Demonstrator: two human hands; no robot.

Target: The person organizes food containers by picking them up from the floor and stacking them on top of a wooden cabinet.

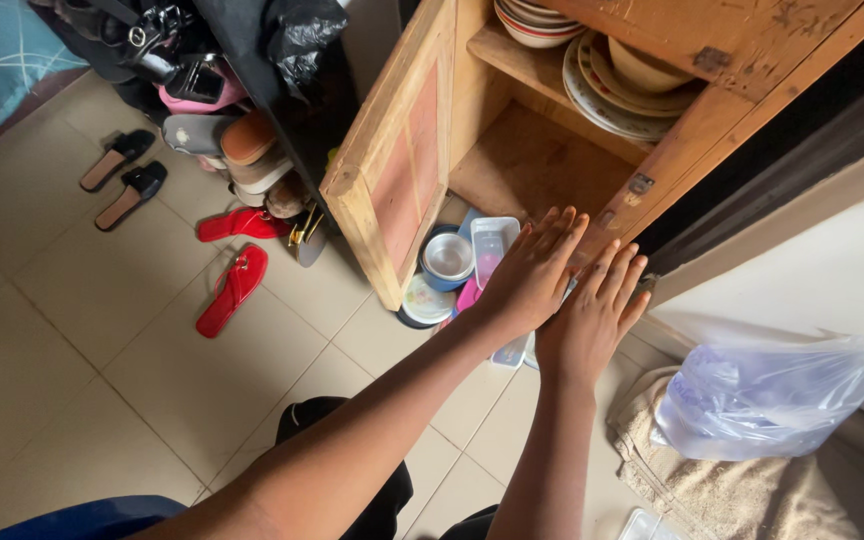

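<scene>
Both arms are stretching forward toward a wooden cabinet (pixel 512 150) whose door (pixel 392 170) is standing open at about ten o'clock from the hands. The left hand (pixel 530 278) is lying flat with fingers straight and together, gripping nothing; the right hand (pixel 592 318), just beside it at four o'clock, is likewise spread flat and empty. Both are hovering over, or possibly pressing on, a clear plastic container (pixel 492 245) on the floor; contact is hard to judge from this angle. At nine o'clock from that container a round steel bowl in a blue tub (pixel 447 258) is sitting. The lower shelf is lying bare, while stacked plates (pixel 612 100) are filling the upper one, so the floor items are not yet put inside.
</scene>
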